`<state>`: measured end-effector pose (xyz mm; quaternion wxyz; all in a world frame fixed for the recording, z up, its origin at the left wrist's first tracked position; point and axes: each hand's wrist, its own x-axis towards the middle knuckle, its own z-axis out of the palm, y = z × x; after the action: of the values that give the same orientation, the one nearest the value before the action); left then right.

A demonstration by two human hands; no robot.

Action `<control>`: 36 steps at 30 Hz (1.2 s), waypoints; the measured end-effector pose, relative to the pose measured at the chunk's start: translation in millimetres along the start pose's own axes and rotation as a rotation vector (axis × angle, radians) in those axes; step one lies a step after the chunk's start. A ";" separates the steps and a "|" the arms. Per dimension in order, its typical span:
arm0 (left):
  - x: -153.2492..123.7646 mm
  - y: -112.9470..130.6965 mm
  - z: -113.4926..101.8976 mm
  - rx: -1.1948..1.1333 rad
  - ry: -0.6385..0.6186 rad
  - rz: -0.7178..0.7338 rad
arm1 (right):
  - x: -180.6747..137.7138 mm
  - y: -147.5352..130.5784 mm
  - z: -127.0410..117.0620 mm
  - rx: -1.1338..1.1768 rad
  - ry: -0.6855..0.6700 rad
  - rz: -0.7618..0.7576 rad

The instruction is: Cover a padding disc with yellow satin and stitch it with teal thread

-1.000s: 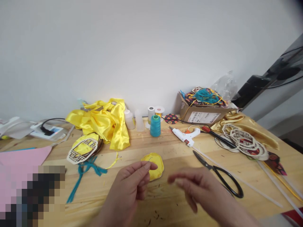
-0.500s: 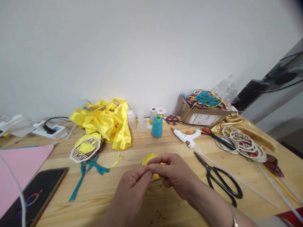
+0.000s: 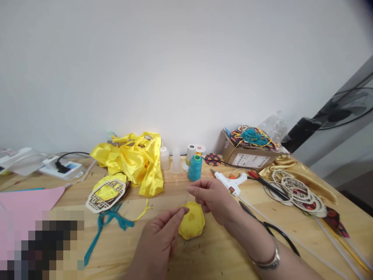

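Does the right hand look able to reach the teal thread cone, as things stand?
Probably yes: the right hand is just in front of the teal thread cone, and nothing visible blocks the way. It looks pinched shut, so it would likely need to open first.

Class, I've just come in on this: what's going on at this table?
A person's left hand and right hand are both pinched, close to a yellow padded piece lying on the wooden table. Whatever they pinch, if anything, is too fine to make out. A teal thread cone stands just beyond the right hand; black scissors lie partly hidden by the right arm.
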<state>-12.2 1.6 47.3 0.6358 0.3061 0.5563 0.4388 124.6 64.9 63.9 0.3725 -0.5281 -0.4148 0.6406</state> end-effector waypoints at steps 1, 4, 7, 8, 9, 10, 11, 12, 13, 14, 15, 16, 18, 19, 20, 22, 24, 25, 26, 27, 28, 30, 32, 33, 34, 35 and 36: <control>-0.1 0.8 -0.7 0.007 0.021 -0.002 | 5.3 -5.2 -1.1 0.004 -0.005 -0.015; 0.2 2.6 -1.6 0.011 0.063 -0.011 | 22.0 -23.9 -4.6 0.023 -0.016 -0.052; 1.2 4.0 -0.9 -0.009 0.060 0.011 | 37.0 -44.4 -8.9 0.049 -0.019 -0.092; 1.6 4.2 -0.6 -0.013 0.051 0.024 | 41.0 -51.0 -10.6 0.057 -0.016 -0.107; 2.0 4.4 -0.4 -0.012 0.045 0.037 | 44.0 -57.6 -12.6 0.063 -0.011 -0.121; 2.2 4.6 -0.3 -0.006 0.039 0.046 | 46.0 -64.2 -14.8 0.068 -0.004 -0.137; 2.2 4.8 -0.2 0.002 0.038 0.050 | 46.8 -70.9 -17.2 0.072 0.005 -0.154; 2.0 5.1 -0.1 0.009 0.041 0.047 | 46.2 -77.7 -19.7 0.074 0.014 -0.173; 1.6 5.3 -0.1 0.014 0.042 0.036 | 44.3 -84.7 -22.3 0.074 0.024 -0.193; 0.9 5.5 0.0 0.012 0.045 0.024 | 41.1 -91.8 -25.0 0.074 0.035 -0.214; 0.1 5.6 0.0 0.006 0.043 0.014 | 36.9 -98.7 -27.7 0.072 0.051 -0.240; -0.8 5.5 0.1 0.000 0.039 0.005 | 31.8 -105.2 -30.5 0.069 0.068 -0.267; -2.7 4.4 -0.2 -0.011 0.030 0.002 | 20.5 -115.1 -36.9 0.055 0.107 -0.325; -3.5 3.5 -0.6 -0.015 0.023 0.005 | 14.9 -117.5 -40.5 0.057 0.119 -0.346; -4.3 2.4 -1.0 -0.020 0.015 0.008 | 9.6 -117.5 -44.5 0.034 0.137 -0.360; -5.7 0.3 -2.1 -0.025 0.001 0.008 | -0.2 -109.2 -52.9 -0.212 0.229 -0.402; -6.8 -1.6 -2.9 -0.016 0.000 0.008 | -10.2 -89.2 -59.9 -0.572 0.370 -0.452; -7.3 -2.4 -3.0 -0.006 0.002 0.010 | -15.6 -75.4 -61.9 -0.735 0.442 -0.478; -7.6 -3.3 -2.9 0.007 0.004 0.012 | -21.6 -59.9 -62.5 -0.833 0.488 -0.490; -8.0 -4.0 -2.5 0.020 0.002 0.011 | -27.9 -43.4 -61.5 -0.868 0.501 -0.486; -8.3 -4.8 -1.7 0.033 -0.004 0.007 | -34.3 -26.6 -58.9 -0.912 0.474 -0.466; -9.0 -6.1 0.6 0.058 -0.022 -0.006 | -46.5 4.4 -49.4 -0.856 0.285 -0.345; -10.1 -6.9 3.4 0.094 -0.030 -0.005 | -55.5 27.9 -36.6 -0.609 0.114 -0.223; -10.9 -7.1 4.8 0.122 -0.032 0.003 | -58.3 36.1 -30.0 -0.465 0.051 -0.170; -11.9 -7.2 6.0 0.158 -0.032 0.013 | -59.7 42.0 -24.0 -0.326 0.007 -0.121; -12.9 -7.2 7.0 0.201 -0.034 0.021 | -59.9 46.0 -19.0 -0.203 -0.025 -0.080; -13.9 -7.1 7.6 0.246 -0.038 0.029 | -59.1 48.5 -15.1 -0.098 -0.046 -0.045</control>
<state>-3.1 -13.2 48.6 0.5973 0.3983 0.5893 0.3706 147.3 -5.5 39.3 0.3510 -0.5211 -0.4660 0.6230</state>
